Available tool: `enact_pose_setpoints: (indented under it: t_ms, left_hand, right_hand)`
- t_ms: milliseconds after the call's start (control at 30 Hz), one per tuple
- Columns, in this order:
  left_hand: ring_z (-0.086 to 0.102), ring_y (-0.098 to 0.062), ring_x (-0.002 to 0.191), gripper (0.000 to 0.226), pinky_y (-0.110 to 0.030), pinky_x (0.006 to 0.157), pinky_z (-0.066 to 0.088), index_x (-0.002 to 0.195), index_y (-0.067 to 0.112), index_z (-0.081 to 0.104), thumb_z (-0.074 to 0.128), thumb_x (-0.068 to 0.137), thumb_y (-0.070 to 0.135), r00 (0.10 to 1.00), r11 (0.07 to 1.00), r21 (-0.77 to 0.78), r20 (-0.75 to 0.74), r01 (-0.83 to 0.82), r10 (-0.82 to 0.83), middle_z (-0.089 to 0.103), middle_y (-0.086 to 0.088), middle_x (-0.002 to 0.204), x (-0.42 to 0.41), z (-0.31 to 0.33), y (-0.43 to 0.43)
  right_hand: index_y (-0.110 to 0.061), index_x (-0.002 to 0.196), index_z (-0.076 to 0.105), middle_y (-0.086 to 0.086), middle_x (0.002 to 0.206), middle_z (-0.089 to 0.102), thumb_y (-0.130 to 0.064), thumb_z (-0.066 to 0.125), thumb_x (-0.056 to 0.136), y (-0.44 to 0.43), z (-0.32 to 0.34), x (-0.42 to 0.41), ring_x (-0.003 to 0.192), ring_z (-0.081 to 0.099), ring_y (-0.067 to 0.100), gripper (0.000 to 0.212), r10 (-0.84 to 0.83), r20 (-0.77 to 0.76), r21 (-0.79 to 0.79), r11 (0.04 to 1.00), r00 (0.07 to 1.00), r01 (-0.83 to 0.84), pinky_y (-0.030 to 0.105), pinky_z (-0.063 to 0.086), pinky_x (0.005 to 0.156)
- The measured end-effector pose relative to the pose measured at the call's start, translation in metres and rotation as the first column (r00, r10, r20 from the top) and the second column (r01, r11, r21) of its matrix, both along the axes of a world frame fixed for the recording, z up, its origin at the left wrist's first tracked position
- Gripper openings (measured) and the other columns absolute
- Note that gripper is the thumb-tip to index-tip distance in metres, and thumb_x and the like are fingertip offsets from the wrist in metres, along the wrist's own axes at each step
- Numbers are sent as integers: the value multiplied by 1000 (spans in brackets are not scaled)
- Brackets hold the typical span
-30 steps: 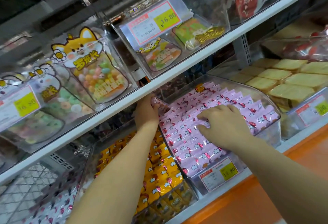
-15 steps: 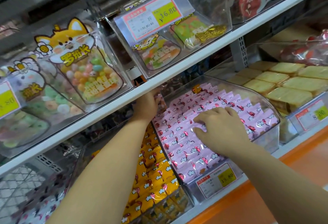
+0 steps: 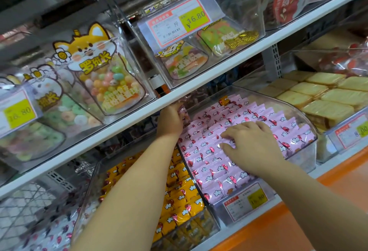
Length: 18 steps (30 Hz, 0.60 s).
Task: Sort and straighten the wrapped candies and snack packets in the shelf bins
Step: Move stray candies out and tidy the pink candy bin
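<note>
Right hand (image 3: 253,147) fingers (image 3: 237,131) flat on pink packets (image 3: 209,163); left hand (image 3: 171,118) grips one.

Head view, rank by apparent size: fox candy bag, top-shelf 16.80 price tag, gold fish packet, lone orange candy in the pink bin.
1. fox candy bag
2. top-shelf price tag
3. gold fish packet
4. orange candy; it lies at the back of the pink bin, so distance may shrink it.
</note>
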<state>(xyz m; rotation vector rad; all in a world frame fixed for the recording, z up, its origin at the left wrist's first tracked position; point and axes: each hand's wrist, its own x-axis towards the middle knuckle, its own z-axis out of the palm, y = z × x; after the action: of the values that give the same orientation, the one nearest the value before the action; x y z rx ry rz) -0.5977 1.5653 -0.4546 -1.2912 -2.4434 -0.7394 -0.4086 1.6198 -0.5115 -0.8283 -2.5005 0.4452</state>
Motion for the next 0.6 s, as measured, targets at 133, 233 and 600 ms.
enact_pose_setpoints:
  t_ms: [133, 233, 600]
  left_hand:
    - [52, -25, 121, 36, -29, 98, 38, 133, 12, 51, 46, 98, 11, 996, 997, 45, 66, -67, 64, 57, -10, 131, -6, -1, -4]
    - [50, -24, 123, 39, -32, 104, 36, 135, 13, 51, 52, 96, 13, 984, 1000, 13, 178, 27, -29, 54, -8, 134, -17, 3, -6]
    - [50, -22, 124, 37, -46, 107, 37, 134, 21, 50, 48, 97, 22, 967, 985, 94, 198, 147, -164, 54, -4, 134, -30, -7, -16]
  right_hand:
    - [-36, 127, 52, -13, 140, 46, -48, 38, 94, -1, 0, 0, 129, 36, 14, 38, 3, -3, -3, 1000, 1000, -3, 41, 9, 115]
    - [-36, 128, 51, -13, 141, 46, -48, 37, 94, 0, 0, 0, 130, 35, 14, 38, 4, 4, 0, 1000, 1000, -4, 41, 8, 115]
    - [-37, 129, 50, -13, 141, 45, -49, 36, 94, -1, -1, 0, 131, 33, 13, 39, 1, 13, 12, 1000, 1000, -1, 41, 9, 115]
